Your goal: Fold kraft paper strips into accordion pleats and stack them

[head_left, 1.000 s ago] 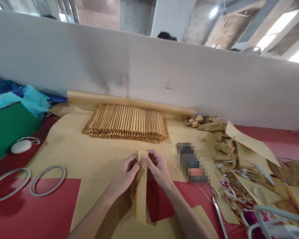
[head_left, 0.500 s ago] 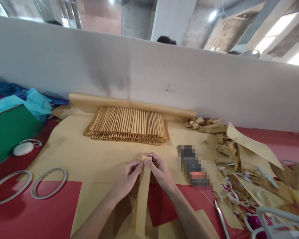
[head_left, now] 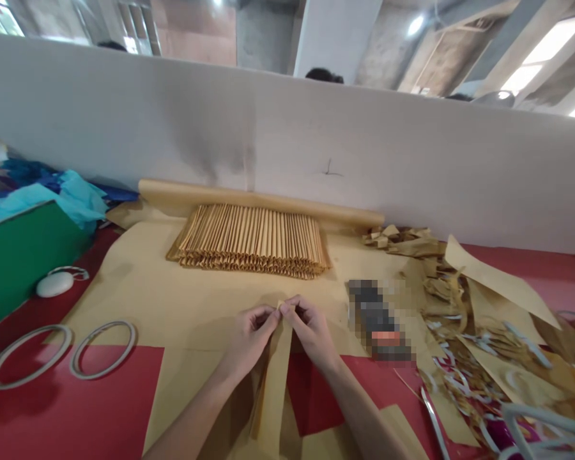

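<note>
A long, narrow folded strip of brown paper [head_left: 278,377] runs from my fingertips down toward the bottom edge of the view. My left hand [head_left: 255,329] pinches its far end from the left, thumb and fingers together. On the other side my right hand [head_left: 309,326] grips the same end, its thumb pressed on top. Both thumbs nearly touch at the tip. Beyond the hands sits a stack of pleated brown paper [head_left: 253,236], its folds standing close together. Large brown paper [head_left: 138,281] covers the table under it.
A paper roll [head_left: 268,203] lies along the white partition [head_left: 172,115]. Two rings [head_left: 103,350] rest at left, near a white oval device [head_left: 55,284] and a green board [head_left: 29,255]. At right are a blurred-out dark object [head_left: 378,319], a metal blade-like tool [head_left: 435,421] and paper scraps [head_left: 489,338].
The strip's far end, which stuck out flat between my thumbs, is now pinched narrower between them, my fingertips closer together. The view has shifted slightly.
</note>
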`<state>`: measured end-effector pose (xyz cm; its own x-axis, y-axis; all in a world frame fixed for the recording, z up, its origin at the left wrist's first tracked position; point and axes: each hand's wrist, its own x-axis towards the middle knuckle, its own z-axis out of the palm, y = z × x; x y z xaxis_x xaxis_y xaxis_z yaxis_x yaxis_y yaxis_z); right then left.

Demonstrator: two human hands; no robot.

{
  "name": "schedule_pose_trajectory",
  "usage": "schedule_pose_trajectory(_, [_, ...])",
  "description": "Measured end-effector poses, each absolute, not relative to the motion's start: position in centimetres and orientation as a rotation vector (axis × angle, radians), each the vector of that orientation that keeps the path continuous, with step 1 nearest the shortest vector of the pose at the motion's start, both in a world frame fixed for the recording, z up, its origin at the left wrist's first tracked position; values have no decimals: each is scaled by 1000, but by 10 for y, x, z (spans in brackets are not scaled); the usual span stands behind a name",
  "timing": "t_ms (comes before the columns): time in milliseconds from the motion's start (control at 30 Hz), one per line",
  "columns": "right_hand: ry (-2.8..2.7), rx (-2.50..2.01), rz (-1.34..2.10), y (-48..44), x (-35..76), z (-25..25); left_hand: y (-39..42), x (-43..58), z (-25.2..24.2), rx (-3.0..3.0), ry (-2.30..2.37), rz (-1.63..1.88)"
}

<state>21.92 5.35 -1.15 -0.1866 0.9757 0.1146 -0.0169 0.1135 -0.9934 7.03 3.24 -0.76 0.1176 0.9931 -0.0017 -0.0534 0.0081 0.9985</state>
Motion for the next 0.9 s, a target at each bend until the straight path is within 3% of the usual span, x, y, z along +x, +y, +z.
schedule_pose_trajectory(400, [-1321,-1048,1183,56,223,-14,32,64,-8,1144,1030,975])
schedule_pose_trajectory(900, [-1278,-1016,1309,56,224,-11,31,68,-10,1202,1102,1052])
